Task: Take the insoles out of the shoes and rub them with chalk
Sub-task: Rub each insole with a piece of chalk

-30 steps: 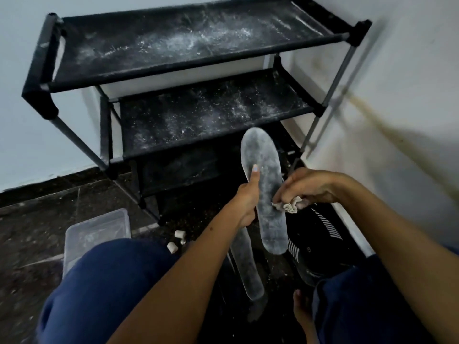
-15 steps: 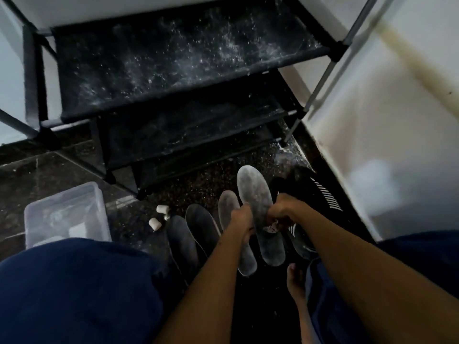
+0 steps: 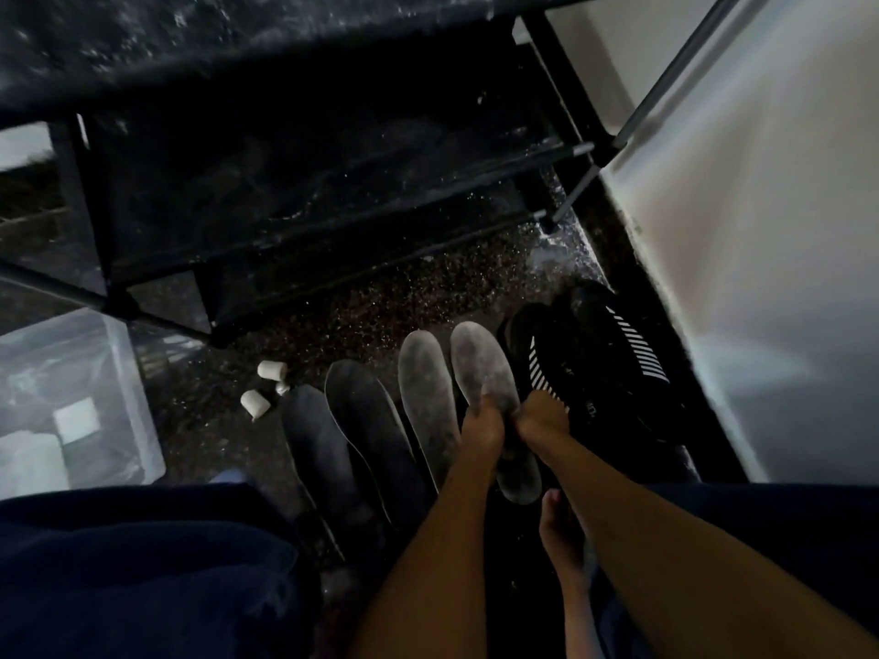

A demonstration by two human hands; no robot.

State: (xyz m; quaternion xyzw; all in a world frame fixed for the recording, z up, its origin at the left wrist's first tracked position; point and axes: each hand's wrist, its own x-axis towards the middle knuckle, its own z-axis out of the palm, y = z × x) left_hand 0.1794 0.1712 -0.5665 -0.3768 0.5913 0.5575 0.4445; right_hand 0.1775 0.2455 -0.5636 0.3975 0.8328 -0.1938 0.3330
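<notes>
Fingers of the left hand (image 3: 483, 423) curl round the edge of a chalk-dusted insole (image 3: 485, 373), gripping it near its middle. The right hand (image 3: 542, 416) meets the same insole from its 3 o'clock side, fingers bunched; whether they hold chalk cannot be told in the dim light. That insole lies low over the floor (image 3: 380, 306), toe toward 12 o'clock. Just beside it at 9 o'clock lies a second pale insole (image 3: 423, 387), then two dark insoles (image 3: 366, 420) further along the same side. Two black shoes (image 3: 604, 354) with white stripes sit at 3 o'clock of the hands, tight against the white wall (image 3: 761, 230). Chalk pieces (image 3: 271, 371) lie at 10 o'clock, near a clear plastic box (image 3: 71, 387) at 9 o'clock. A black shoe rack (image 3: 285, 183), flecked white, fills the 12 o'clock side. A bare foot (image 3: 561, 535) rests at 6 o'clock of the hands, between blue-clad knees (image 3: 142, 563). Open floor remains only between rack and insole toes.
</notes>
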